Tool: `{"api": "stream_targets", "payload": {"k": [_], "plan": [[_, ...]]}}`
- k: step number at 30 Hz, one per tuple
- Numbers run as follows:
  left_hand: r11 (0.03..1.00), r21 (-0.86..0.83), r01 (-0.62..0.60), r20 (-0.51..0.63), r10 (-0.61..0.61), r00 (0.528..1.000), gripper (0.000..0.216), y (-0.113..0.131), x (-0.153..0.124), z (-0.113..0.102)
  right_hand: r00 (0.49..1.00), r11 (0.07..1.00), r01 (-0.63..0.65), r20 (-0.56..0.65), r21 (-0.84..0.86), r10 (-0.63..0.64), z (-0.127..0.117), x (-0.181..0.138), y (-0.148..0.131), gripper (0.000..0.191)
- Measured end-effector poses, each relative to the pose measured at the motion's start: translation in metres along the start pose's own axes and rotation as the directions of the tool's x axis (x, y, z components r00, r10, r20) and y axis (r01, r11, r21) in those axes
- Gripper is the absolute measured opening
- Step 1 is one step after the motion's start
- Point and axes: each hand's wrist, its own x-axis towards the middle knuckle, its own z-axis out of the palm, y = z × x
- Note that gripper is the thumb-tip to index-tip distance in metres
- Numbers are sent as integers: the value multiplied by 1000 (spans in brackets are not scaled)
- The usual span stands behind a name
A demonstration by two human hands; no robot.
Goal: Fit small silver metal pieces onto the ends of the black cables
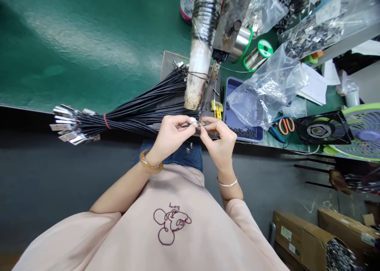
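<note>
My left hand (177,134) and my right hand (219,138) meet fingertip to fingertip at the front edge of the bench. Each is closed in a pinch, and what lies between the fingers is too small to make out. Something white covers a fingertip of the left hand. Behind that hand runs a bundle of black cables (133,114), tied with a red band (106,121) and fitted with metal connectors (74,136) at its left end. Just above the fingertips a soldering iron (214,71) points down, beside a stained, wrapped tube (197,69).
Right of my hands stands a purple tray (260,135) of small black parts, partly under a plastic bag (267,88). Farther right lie orange-handled scissors (286,125), a black fan (323,130) and a green-rimmed basket (365,134). Solder spools (258,55) stand behind. Cardboard boxes (299,235) are on the floor.
</note>
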Motion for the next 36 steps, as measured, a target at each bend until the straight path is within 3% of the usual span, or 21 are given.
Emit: {"api": "stream_targets", "payload": {"k": [6,16,21,25,36], "plan": [[998,40,-40,8,40,999,14,5,1,0,997,996,75,-11,-42,-76,-2,1,-4,13],[1000,6,8,93,-8,996,10,2,1,-1,993,989,116,37,-87,-114,-6,-6,-2,13],[1000,1,-4,44,4,999,11,1,-2,-2,1000,1000,15,-22,-3,-15,-3,-7,-2,11],[1000,-17,-24,60,25,998,12,4,-5,-2,995,987,-100,40,127,96,-3,-7,-2,9],[997,46,-66,-9,67,998,8,1,-3,2,998,998,54,8,-23,-54,0,1,-1,13]]}}
